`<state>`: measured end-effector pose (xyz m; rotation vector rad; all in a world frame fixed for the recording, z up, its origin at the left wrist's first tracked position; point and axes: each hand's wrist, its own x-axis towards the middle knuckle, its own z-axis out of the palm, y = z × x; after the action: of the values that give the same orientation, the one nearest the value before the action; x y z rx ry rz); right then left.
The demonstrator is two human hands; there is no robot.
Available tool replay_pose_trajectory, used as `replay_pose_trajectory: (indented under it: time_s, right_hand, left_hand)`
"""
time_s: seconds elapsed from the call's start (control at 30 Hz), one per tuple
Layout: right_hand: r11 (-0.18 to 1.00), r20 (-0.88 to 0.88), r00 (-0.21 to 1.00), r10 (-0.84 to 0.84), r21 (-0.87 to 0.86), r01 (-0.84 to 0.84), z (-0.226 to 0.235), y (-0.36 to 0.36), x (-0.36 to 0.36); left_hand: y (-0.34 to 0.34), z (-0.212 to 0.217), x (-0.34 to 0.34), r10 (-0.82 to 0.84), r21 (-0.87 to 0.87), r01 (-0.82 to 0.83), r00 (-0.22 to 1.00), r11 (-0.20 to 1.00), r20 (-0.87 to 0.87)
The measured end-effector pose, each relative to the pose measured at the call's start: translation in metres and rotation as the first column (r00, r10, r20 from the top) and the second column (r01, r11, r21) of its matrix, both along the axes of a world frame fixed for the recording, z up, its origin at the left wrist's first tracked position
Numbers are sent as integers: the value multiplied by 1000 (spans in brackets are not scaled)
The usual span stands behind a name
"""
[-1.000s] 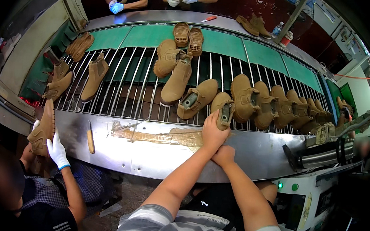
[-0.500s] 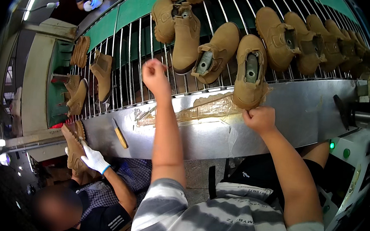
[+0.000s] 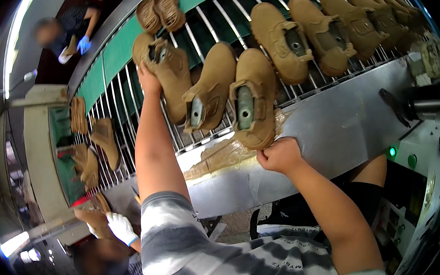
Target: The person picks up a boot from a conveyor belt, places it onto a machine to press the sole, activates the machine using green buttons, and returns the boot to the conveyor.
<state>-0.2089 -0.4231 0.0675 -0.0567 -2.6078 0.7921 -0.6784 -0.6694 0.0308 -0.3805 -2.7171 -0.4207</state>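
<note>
Tan boots lie in a row across the metal bars of a rack. My left hand (image 3: 149, 82) is against the lower end of the leftmost upper boot (image 3: 142, 47), beside a neighbouring boot (image 3: 175, 77). Its fingers are curled and partly hidden. My right hand (image 3: 282, 154) is closed at the near end of another boot (image 3: 260, 78), thumb and fingers pinching its edge. That boot's opening faces up and shows a greenish inside with a round hole. Between these lies a boot (image 3: 217, 78) tilted on its side.
Several more boots (image 3: 326, 37) line the right of the rack (image 3: 122, 96). Brown soles (image 3: 169, 12) lie at the back. A metal ledge (image 3: 329, 128) carries torn tape (image 3: 223, 156). A control panel (image 3: 407, 188) stands right. At lower left, a co-worker's gloved hand (image 3: 121, 229) holds a boot.
My left hand has reached forward and left onto a boot. The right hand stays at the same boot's edge. The view has turned, and another co-worker's gloved hands show at the top.
</note>
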Motion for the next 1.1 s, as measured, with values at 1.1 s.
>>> replay_pose_trajectory:
  time_s: [1.1]
  right_hand:
    - [-170, -9, 922, 387, -984, 62, 78, -3, 149]
  left_hand:
    - [0, 158, 582, -948, 803, -591, 292, -73, 128]
